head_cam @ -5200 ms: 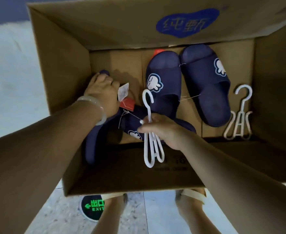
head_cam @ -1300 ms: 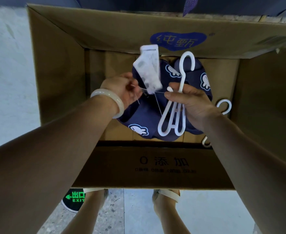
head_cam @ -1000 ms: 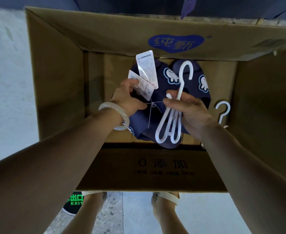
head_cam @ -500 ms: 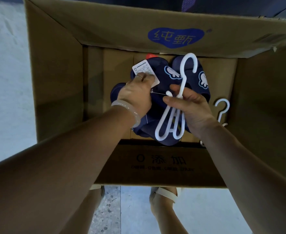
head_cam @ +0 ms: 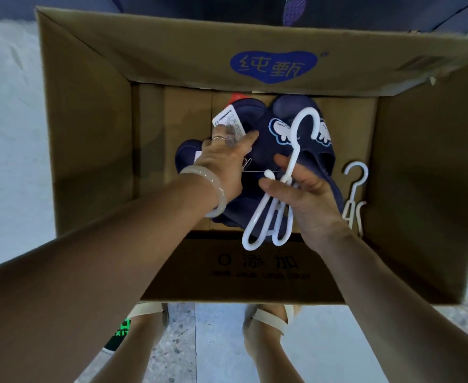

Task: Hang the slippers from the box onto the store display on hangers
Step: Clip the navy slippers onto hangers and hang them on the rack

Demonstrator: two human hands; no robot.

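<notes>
Looking down into an open cardboard box [head_cam: 89, 120], flaps standing up all round; pale floor [head_cam: 3, 120] to its left.

Left hand [head_cam: 221, 161] reaches into the box from the lower left, pale bangle [head_cam: 213, 194] at the wrist, ring [head_cam: 218, 138] on one finger. Fingers lie flat and extended over a white paper tag [head_cam: 228, 124], pressing it against the navy slippers [head_cam: 257, 150]; whether the thumb pinches the tag I cannot tell. A thin white string [head_cam: 257, 171] runs taut from under this hand across to the right hand.

Slippers: dark blue pile on the box bottom, toward the far wall, middle of the box. White cartoon emblem with pale blue outline [head_cam: 281, 131] on the strap of the upper one. A scrap of red [head_cam: 235, 95] shows behind the pile at the far wall.

Right hand [head_cam: 301, 200] grips a white plastic hanger [head_cam: 277, 189] at its stem, fingers curled round it, thumb on the near side. Hook end up over the emblem, looped prongs hanging down past the near box wall.

Far flap carries a blue heart-shaped logo [head_cam: 273, 67] with white characters; near wall has dark printed characters [head_cam: 257, 262].

Right of the slippers, a second white hanger [head_cam: 355, 194] lies on the box bottom near the right wall, untouched.

Below the box: two feet in pale strapped sandals [head_cam: 268, 319] on speckled floor, a green exit marker [head_cam: 122, 328] by the left foot
</notes>
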